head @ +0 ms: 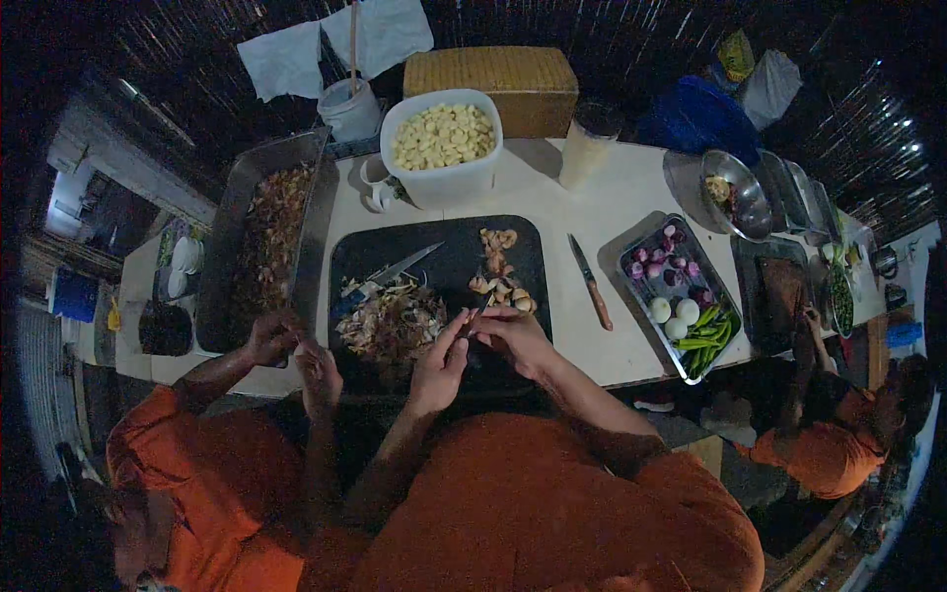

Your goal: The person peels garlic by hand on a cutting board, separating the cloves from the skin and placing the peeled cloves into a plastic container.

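Note:
My left hand (438, 370) and my right hand (518, 339) meet above the front of a black cutting board (481, 237). Between the left thumb and forefinger is a small knife (481, 307), its blade angled away from me. The right fingertips pinch a small piece close beside it, probably a garlic clove, mostly hidden by the fingers. Unpeeled garlic cloves (503, 288) lie just beyond my hands. To their left spreads a pile of garlic skins (392, 318), with a larger knife (407, 263) lying at its far side.
A white tub (440, 181) of peeled cloves stands behind the board. Rightward lie a wooden-handled knife (590, 285) and a metal tray (629, 292) with onions and green peppers. A deep pan (222, 244) of skins sits left, near a co-worker's hands (296, 351). Another person works far right.

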### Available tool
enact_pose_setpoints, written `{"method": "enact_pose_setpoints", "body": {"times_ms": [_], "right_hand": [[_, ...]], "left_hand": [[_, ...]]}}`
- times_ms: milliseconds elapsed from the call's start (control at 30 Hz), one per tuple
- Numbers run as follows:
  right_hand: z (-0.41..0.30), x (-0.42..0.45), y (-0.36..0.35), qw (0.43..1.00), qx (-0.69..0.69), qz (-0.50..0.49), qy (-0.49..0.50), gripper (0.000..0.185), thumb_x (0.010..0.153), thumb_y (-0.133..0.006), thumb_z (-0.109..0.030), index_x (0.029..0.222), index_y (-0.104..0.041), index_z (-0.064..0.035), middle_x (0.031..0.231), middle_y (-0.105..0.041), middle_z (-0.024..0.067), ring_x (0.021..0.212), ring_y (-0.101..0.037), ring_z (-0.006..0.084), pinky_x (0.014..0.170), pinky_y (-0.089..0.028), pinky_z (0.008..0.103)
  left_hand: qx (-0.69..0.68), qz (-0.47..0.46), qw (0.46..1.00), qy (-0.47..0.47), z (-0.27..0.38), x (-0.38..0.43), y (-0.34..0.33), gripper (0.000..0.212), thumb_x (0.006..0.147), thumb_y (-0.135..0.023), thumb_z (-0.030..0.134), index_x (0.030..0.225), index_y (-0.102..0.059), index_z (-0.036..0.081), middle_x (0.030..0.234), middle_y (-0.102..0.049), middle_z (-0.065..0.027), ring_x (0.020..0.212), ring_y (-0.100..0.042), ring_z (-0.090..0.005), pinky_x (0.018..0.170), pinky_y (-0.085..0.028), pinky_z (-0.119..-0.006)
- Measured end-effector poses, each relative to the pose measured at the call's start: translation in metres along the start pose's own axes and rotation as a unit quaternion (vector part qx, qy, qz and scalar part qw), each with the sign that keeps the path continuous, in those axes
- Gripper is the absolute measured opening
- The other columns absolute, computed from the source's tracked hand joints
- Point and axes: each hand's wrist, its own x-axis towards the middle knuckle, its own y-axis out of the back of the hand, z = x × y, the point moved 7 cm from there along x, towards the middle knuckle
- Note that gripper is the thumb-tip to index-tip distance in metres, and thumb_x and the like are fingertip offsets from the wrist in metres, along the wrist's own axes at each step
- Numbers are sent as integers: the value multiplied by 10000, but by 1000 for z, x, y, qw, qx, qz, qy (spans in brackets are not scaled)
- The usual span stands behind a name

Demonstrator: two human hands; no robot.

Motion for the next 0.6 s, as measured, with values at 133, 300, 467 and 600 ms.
{"method": "enact_pose_setpoints", "body": {"times_ms": [133,300,467,600], "right_hand": [[1,3,4,999,-39,6,19,248,809,-671,-70,1020,-599,41,962,-645,104,891,-629,194,778,-515,284],[4,1,2,999,-11,23,20,214,818,-668,-73,1003,-624,27,927,-656,82,858,-626,159,763,-499,266],[13,1,-4,999,-23,24,33,195,847,-651,-82,1013,-639,21,926,-660,67,851,-621,125,766,-489,244],[-2,-2,-6,1000,14,-11,-1,241,896,-593,-102,1110,-607,7,1000,-650,68,925,-616,143,815,-500,236]], "left_hand": [[53,26,998,-27,7,-1,1,422,990,-423,271,1394,-396,152,1281,-544,-155,1206,-509,-237,943,-416,-326],[116,109,984,-78,28,-6,2,365,983,-445,242,1322,-487,116,1199,-601,-149,1131,-569,-279,909,-444,-344],[94,190,973,-91,6,2,9,344,974,-481,256,1259,-551,77,1009,-661,-99,894,-645,-237,758,-487,-308],[-270,53,960,49,-17,7,6,386,969,-505,280,1282,-529,57,735,-493,31,611,-434,-72,544,-363,-219]]}}
